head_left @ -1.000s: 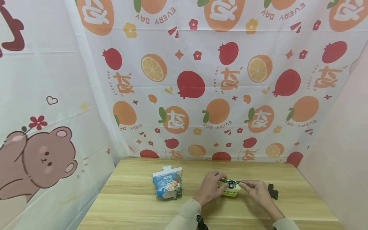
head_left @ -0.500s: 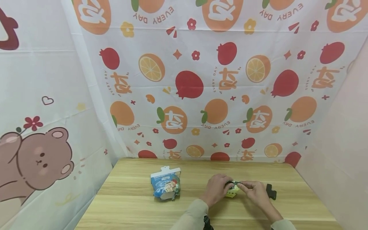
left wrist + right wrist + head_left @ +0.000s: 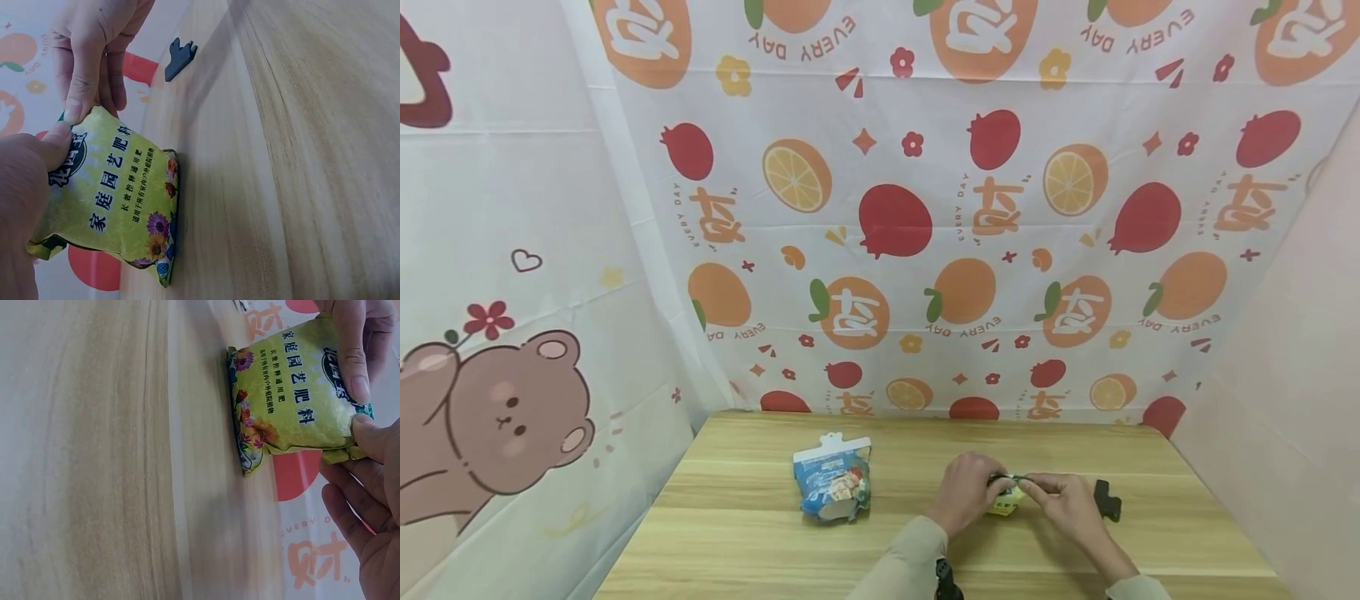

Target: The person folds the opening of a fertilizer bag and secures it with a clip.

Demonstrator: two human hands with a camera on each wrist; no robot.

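Note:
A yellow-green fertilizer bag (image 3: 119, 181) with dark Chinese lettering and printed flowers stands on the wooden table, its top edge between both hands. My left hand (image 3: 967, 493) grips the left part of that edge, partly covering the bag in the head view. On the other end, my right hand (image 3: 1070, 506) pinches the edge between thumb and fingers. The right wrist view shows the bag's (image 3: 287, 394) front, the right thumb pressing near its dark logo and several fingers behind. Just right of the right hand lies a black clip (image 3: 1107, 500).
To the left on the table (image 3: 737, 533) lies a blue snack-like bag (image 3: 835, 487) with a white clip (image 3: 831, 448) across its top. A fruit-print cloth (image 3: 895, 333) hangs behind the table's back edge. Cloth with a bear print (image 3: 520, 417) covers the left side.
My left hand has shifted right, closer to the right hand, and covers more of the bag. Less of its front shows in the head view. The clip and blue bag stay put.

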